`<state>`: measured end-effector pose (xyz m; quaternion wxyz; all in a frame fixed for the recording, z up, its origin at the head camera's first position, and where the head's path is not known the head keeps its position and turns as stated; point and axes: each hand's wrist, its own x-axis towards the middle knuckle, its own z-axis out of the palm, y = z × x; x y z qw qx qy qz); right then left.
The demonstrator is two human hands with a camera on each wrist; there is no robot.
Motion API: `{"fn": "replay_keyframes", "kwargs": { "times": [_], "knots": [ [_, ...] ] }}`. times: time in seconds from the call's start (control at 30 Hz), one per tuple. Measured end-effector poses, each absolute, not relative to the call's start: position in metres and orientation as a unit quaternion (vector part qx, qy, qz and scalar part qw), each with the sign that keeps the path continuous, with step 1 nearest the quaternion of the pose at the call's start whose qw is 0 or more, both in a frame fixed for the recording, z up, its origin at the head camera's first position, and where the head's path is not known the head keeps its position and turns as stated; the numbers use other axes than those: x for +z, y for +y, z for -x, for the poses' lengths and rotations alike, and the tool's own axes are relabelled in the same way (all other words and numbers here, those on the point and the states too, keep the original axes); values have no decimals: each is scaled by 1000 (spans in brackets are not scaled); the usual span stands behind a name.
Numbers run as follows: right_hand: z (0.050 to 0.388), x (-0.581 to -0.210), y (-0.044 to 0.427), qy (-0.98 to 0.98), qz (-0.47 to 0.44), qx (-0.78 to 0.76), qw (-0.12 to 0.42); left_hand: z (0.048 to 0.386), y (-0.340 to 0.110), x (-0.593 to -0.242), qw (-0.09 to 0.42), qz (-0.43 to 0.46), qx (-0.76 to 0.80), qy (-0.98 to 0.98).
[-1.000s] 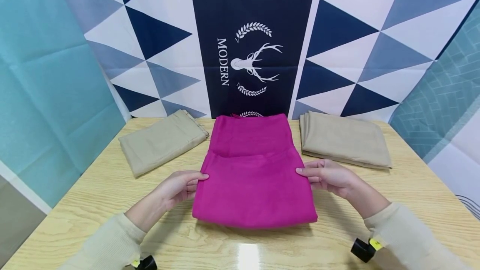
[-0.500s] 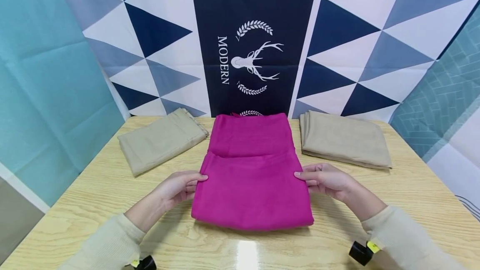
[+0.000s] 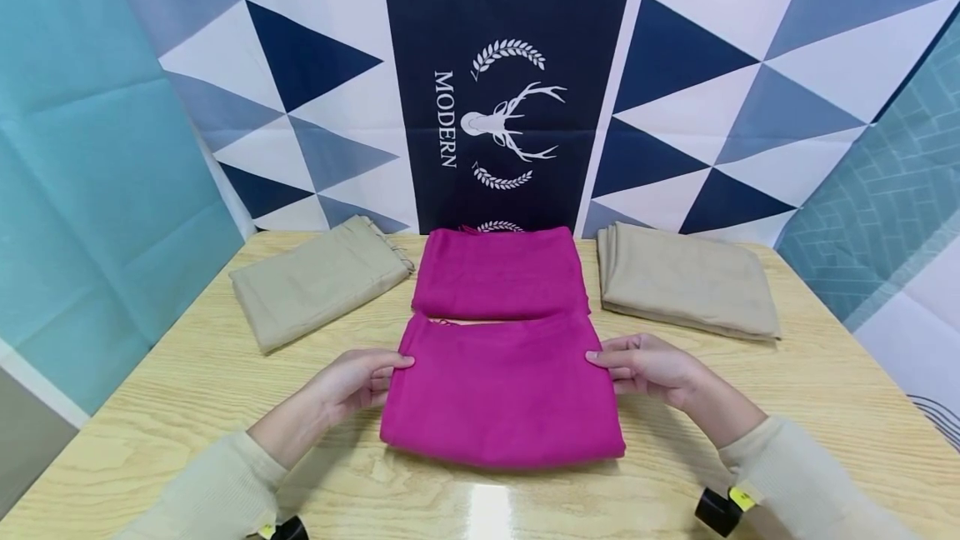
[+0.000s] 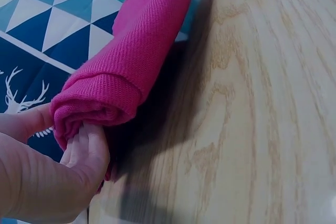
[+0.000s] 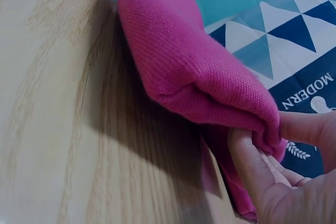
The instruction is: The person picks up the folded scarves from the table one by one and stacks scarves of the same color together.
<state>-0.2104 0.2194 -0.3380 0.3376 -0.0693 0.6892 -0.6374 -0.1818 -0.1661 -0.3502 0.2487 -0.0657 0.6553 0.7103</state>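
Note:
A folded magenta cloth [image 3: 502, 390] is held between both hands, its near edge raised a little above the table in the wrist views. The left hand [image 3: 363, 382] pinches its left side, thumb on top and fingers beneath. On the opposite side the right hand [image 3: 648, 369] grips it the same way. Layered folds of this cloth [image 4: 100, 95] show at its end in the left wrist view. Directly behind lies a second folded magenta piece [image 3: 501, 273], with a thin strip of table showing between the two.
On the wooden table [image 3: 187, 407], one folded beige cloth [image 3: 322, 282] lies at the back left. Another beige cloth [image 3: 686, 282] is at the back right. A patterned hanging with a deer print [image 3: 510, 123] stands behind the table's far edge.
Both hands have drawn the held cloth slightly toward the person. A gap has appeared between it and the magenta piece behind, which it overlapped earlier. The right hand has shifted slightly inward.

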Motion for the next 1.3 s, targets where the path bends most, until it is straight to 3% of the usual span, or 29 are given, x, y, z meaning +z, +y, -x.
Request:
{"fn": "replay_keyframes", "kwargs": {
  "times": [0.47,1.07,1.3],
  "knots": [
    [209,-357,223,682,61,-639,349,176,-165,-364,253,99,678,683],
    [213,-349,236,752,42,-581,310,188,-174,-354,185,31,557,809],
    [221,-339,239,772,33,-562,293,205,-178,-341,211,6,510,834]
  ]
}}
